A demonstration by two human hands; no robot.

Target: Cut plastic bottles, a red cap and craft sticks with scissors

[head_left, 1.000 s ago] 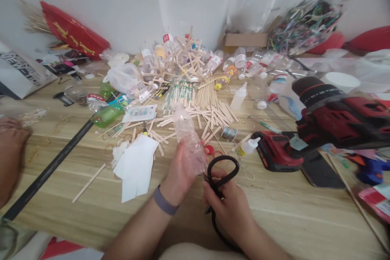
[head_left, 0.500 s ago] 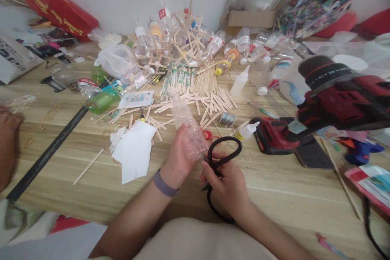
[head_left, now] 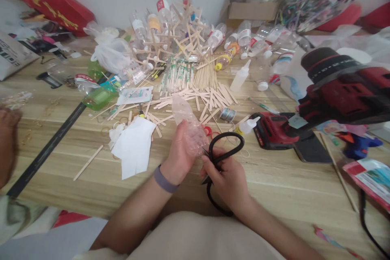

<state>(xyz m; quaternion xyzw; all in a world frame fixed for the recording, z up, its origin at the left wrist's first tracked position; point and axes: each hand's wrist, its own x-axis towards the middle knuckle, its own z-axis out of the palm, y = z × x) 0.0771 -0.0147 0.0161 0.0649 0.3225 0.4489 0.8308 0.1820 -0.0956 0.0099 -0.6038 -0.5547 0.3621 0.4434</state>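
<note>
My left hand (head_left: 179, 152), with a purple band at the wrist, is wrapped around a clear plastic bottle (head_left: 185, 115). The bottle tilts away from me, its near end close to my right hand. A pair of scissors with large black loop handles (head_left: 230, 145) is gripped in my right hand (head_left: 227, 174). One blade meets the near end of the bottle; the other blade points lower. Just beyond the bottle lie a red cap (head_left: 207, 130) and a spool of wire (head_left: 228, 114). White paper pieces (head_left: 135, 146) lie to the left of my left hand.
A red cordless drill (head_left: 341, 89) stands at the right beside a dark phone (head_left: 312, 148). Wooden sticks (head_left: 210, 99) and several plastic bottles (head_left: 243, 38) spread across the back. A black strip (head_left: 48, 148) crosses the left side, near another person's hand (head_left: 9, 118).
My view has shifted slightly. Both hands keep the bottle and scissors at nearly the same place, with the scissor blades still at the bottle's near end.
</note>
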